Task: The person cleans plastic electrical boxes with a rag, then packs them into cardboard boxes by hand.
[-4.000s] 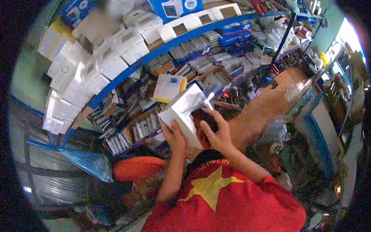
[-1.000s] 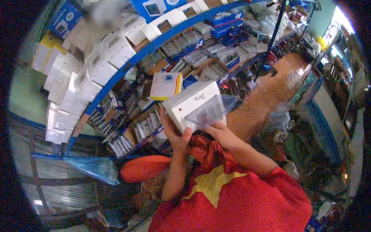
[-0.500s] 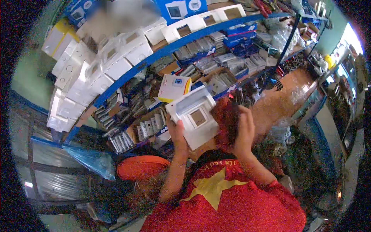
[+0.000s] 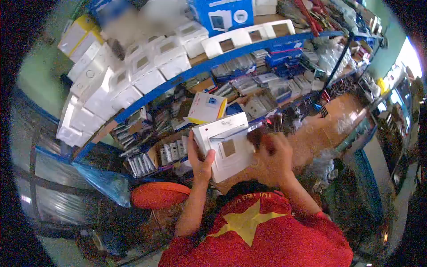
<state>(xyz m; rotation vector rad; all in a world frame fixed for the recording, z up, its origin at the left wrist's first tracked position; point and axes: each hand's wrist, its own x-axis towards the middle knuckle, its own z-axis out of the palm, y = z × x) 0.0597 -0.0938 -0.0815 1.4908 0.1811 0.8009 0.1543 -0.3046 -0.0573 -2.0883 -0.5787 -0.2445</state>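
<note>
You hold a white box (image 4: pixel 224 147) up in front of your chest, clear of the shelves. Left hand (image 4: pixel 201 158) clamps its left edge, thumb across the face beside the small red dot. Right hand (image 4: pixel 272 160) sits at the right edge with a dark red cloth (image 4: pixel 262 139) bunched in the fingers, closed on it and pressed to the box. The clear flap (image 4: pixel 231 132) on the front stands slightly lifted. It looks like wiping or dusting the box, partway through; the next pass would call for a firm left-hand hold while the cloth sweeps the face and window, and care not to strain the flap.

Behind it: blue-edged shelves (image 4: pixel 178 75), the upper one crowded with white boxes, the lower with small packaged parts in cartons. A yellow-edged box (image 4: pixel 205 108) stands just above yours. Brown floor at right, shop aisle beyond.
</note>
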